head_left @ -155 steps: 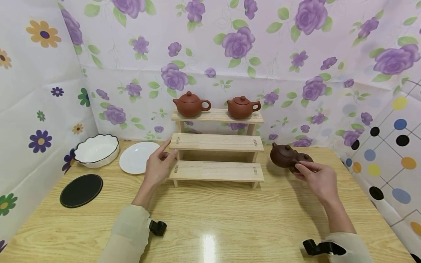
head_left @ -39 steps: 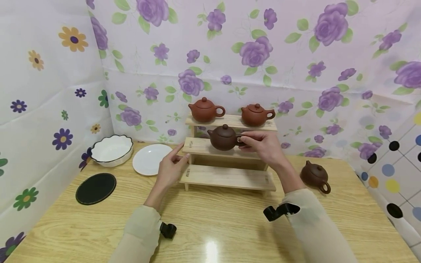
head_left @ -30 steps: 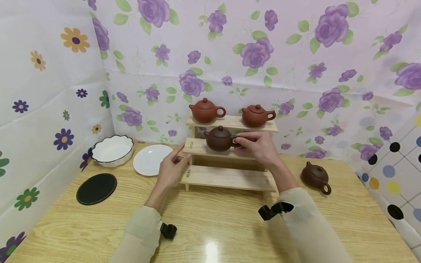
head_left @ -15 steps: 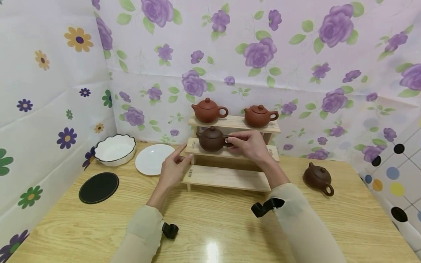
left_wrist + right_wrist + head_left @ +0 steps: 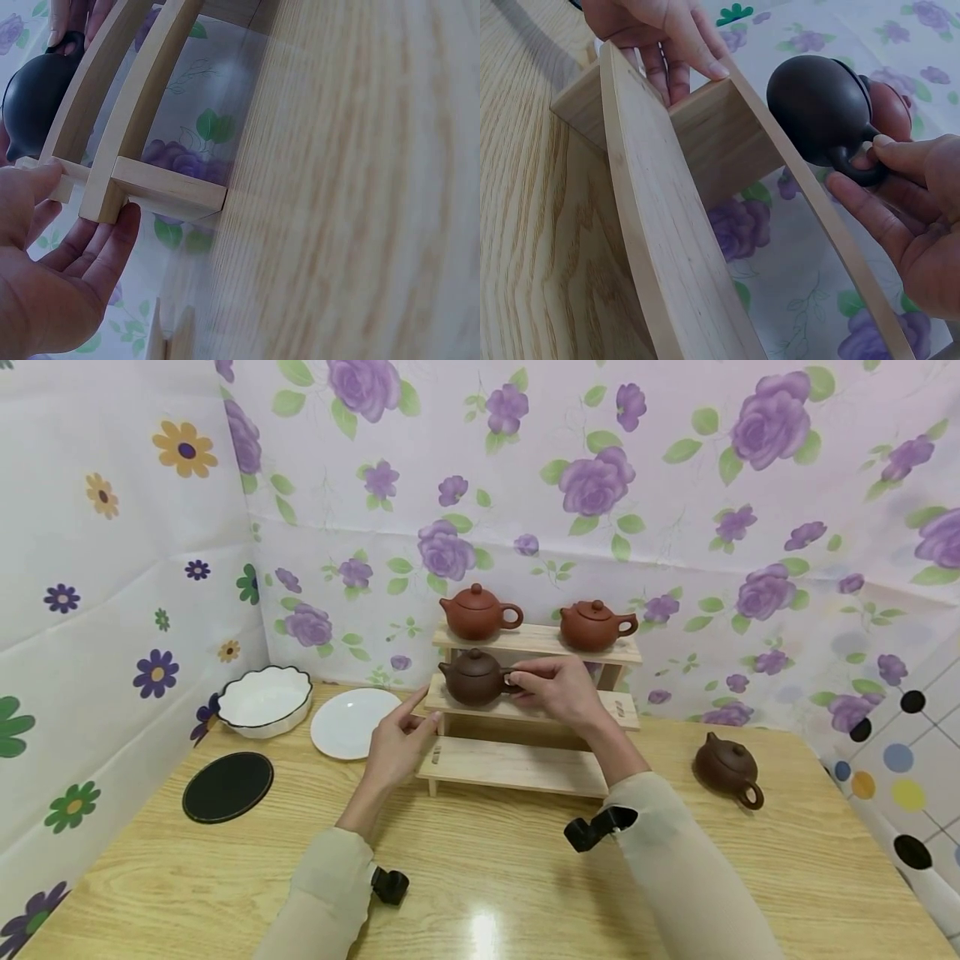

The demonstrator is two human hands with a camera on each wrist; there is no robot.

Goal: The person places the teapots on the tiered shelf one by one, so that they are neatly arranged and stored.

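Observation:
My right hand (image 5: 561,693) pinches the handle of a dark brown teapot (image 5: 474,680), which is at the left part of the middle step of a three-tier wooden stand (image 5: 517,764). The right wrist view shows thumb and fingers on the handle of this teapot (image 5: 821,112). My left hand (image 5: 393,746) grips the stand's left end, thumb and fingers around the wood; the left wrist view shows the hand (image 5: 67,281) close up there. Two reddish-brown teapots, a left one (image 5: 477,614) and a right one (image 5: 592,627), stand on the top step.
A second dark brown teapot (image 5: 726,767) sits on the table (image 5: 480,877) at the right. To the left are a white plate (image 5: 352,724), a scalloped white bowl (image 5: 266,700) and a black oval mat (image 5: 228,787). Flowered cloth (image 5: 517,460) hangs behind.
My right hand picked up the dark brown teapot from the right of the table and carried it left over the middle step, then further left along it. My left hand stayed at the stand.

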